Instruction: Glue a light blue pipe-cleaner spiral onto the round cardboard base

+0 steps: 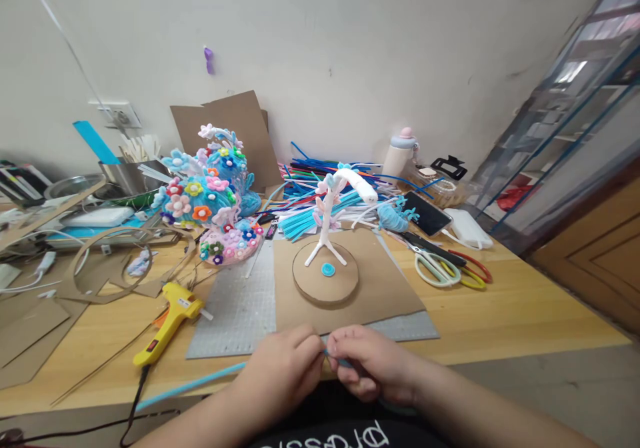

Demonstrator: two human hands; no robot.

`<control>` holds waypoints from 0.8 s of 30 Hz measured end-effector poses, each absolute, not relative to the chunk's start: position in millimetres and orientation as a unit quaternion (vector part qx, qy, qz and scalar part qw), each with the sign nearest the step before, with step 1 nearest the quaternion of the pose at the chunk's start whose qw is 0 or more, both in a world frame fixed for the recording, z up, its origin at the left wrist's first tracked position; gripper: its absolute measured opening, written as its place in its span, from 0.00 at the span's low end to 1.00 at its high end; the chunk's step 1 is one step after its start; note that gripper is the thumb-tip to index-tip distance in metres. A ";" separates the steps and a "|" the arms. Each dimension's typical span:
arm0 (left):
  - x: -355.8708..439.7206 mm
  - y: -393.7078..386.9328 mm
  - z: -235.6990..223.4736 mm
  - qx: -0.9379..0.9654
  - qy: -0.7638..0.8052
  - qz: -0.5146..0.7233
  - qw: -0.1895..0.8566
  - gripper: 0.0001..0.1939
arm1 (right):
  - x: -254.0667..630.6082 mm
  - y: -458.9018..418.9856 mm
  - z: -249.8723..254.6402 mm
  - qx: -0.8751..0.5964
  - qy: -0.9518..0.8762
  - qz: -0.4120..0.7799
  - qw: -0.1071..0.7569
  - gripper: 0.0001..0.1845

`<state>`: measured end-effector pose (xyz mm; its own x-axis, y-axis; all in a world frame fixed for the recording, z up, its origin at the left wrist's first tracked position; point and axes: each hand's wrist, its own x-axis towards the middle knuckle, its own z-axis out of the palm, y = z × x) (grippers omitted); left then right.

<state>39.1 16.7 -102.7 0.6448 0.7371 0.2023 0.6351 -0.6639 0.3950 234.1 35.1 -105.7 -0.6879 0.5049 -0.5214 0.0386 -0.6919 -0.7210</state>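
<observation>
Blue pipe cleaner [193, 384]: sat bottom center-left of the frame, long axis slanting from lower left up into the hands
Left hand [291, 363]: was nearer the long tail, fingers curled in and pinching the strip
Right hand [375, 363]: had thumb and fingers pinching it too, right beside the left ones
Cardboard disc [345, 283]: sat above both hands mid-frame, touched by neither

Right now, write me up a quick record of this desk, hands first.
Left hand: pinching a blue pipe cleaner
Right hand: close to the left, also pinching blue pipe cleaner
Centre: white stem standing on a round cardboard base
Left side: yellow glue gun
Right side: dark phone
Behind: pile of pipe cleaners
</observation>
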 end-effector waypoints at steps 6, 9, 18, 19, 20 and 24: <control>36.7 19.5 -108.5 0.930 0.318 0.178 0.047 0.09 | 239.5 48.1 -109.7 -0.279 -0.149 0.949 0.001 0.09; 39.2 19.3 -109.5 0.927 0.319 0.190 0.052 0.08 | 234.6 43.9 -109.7 -0.309 -0.216 0.926 0.028 0.06; 55.5 15.6 -104.8 0.826 0.471 0.186 0.247 0.07 | 237.5 29.1 -117.8 -0.255 -0.914 0.127 0.290 0.07; 56.1 16.5 -103.2 0.815 0.480 0.182 0.270 0.08 | 240.0 29.7 -118.2 -0.225 -0.928 0.050 0.293 0.08; 56.2 17.3 -101.4 0.806 0.486 0.179 0.287 0.08 | 241.6 30.4 -117.8 -0.230 -0.927 0.052 0.291 0.09; 54.1 16.3 -93.1 0.786 0.504 0.185 0.308 0.07 | 238.8 31.3 -109.5 -0.391 -0.718 0.541 0.199 0.09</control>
